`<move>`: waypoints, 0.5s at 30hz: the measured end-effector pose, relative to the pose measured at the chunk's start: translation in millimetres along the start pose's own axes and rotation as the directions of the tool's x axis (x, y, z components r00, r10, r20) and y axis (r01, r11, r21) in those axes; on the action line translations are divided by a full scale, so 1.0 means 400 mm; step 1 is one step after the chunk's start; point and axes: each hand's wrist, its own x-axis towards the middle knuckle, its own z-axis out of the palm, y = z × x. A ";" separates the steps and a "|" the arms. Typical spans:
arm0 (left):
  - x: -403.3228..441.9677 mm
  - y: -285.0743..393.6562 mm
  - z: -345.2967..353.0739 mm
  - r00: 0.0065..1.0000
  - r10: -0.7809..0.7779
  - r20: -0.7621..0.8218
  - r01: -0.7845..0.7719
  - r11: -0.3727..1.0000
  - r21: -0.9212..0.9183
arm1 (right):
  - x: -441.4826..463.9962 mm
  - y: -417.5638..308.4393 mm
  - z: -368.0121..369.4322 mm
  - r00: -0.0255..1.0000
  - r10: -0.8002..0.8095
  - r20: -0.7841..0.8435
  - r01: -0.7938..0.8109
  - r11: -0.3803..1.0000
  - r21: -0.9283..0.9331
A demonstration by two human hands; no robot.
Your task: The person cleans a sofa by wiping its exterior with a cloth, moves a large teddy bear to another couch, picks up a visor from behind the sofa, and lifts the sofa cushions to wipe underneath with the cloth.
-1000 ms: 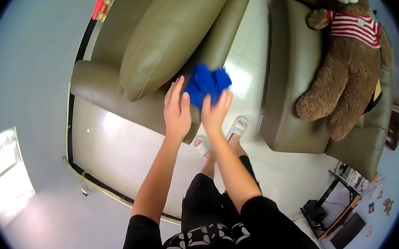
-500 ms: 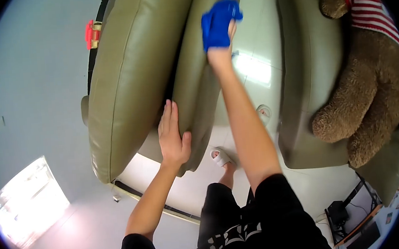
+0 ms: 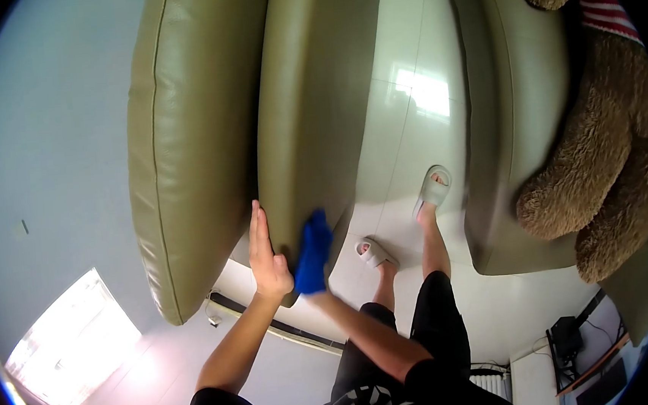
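Observation:
The blue cloth [image 3: 314, 256] lies against the near end of the green sofa base [image 3: 309, 112], with my right hand [image 3: 317, 288] mostly hidden behind and under it. My left hand [image 3: 268, 259] is flat with its fingers straight, at the gap between the sofa base and the large green cushion [image 3: 197, 136]. It holds nothing. The cloth is just to the right of my left palm.
A second green sofa [image 3: 515, 111] stands on the right, bearing a big brown plush bear [image 3: 601, 150] in a striped top. Tiled floor [image 3: 401, 120] runs between the sofas. My sandalled feet [image 3: 435, 184] are on it. A bright window [image 3: 76, 340] is at the lower left.
My right hand has come back from the far part of the sofa base to its near end with the blue cloth. My left hand has moved slightly toward me. The view has shifted along the sofa.

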 end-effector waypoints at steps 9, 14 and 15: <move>0.004 -0.008 -0.004 1.000 0.017 -0.009 -0.018 1.000 -0.025 | 0.922 -0.531 -0.133 0.990 -0.088 -0.115 0.126 0.910 0.396; 0.013 -0.012 -0.005 0.999 0.007 -0.037 -0.007 1.000 -0.018 | 0.541 -0.209 -0.064 0.777 -0.597 -0.198 0.622 0.777 0.099; 0.003 -0.011 -0.005 0.999 -0.010 -0.043 0.010 1.000 -0.020 | 0.390 -0.160 -0.070 0.792 -0.596 -0.133 0.607 0.792 0.062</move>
